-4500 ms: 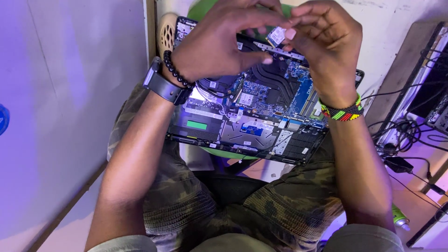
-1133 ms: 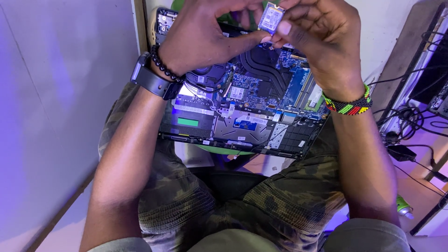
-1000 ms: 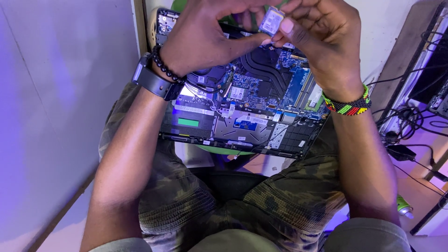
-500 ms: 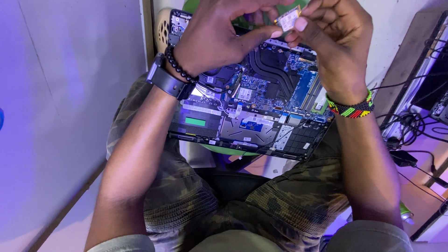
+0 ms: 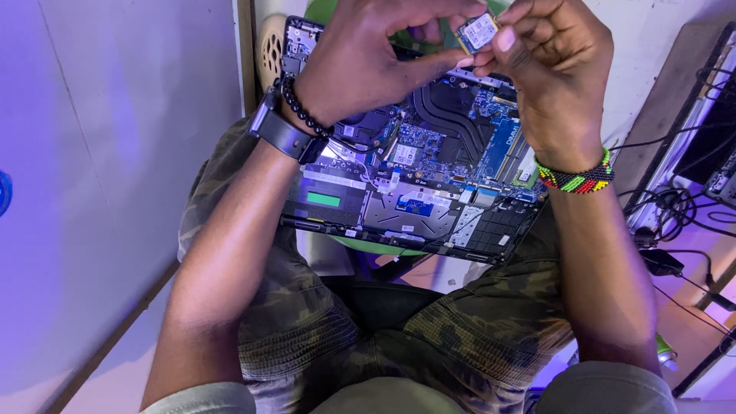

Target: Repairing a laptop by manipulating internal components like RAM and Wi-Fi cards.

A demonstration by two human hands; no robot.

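Note:
An opened laptop [image 5: 414, 192] lies across my lap with its blue circuit board, copper heat pipes and fan showing. Above its far edge both hands pinch a small flat card module [image 5: 477, 31] with a pale label. My right hand [image 5: 556, 69] holds the card between thumb and fingers. My left hand [image 5: 376, 57] touches the card's lower left corner with thumb and fingertips. A dark watch and bead bracelet sit on my left wrist, a coloured bead band on my right.
A pale wall panel [image 5: 115, 153] fills the left side. Black cables and a power brick [image 5: 667, 238] lie on the floor at the right beside a dark shelf unit [image 5: 713, 115]. A green round seat [image 5: 383, 247] shows under the laptop.
The small card has stayed pinched between both hands above the laptop while being turned slightly and shifted right. The view has drifted a little; the laptop remains on my lap.

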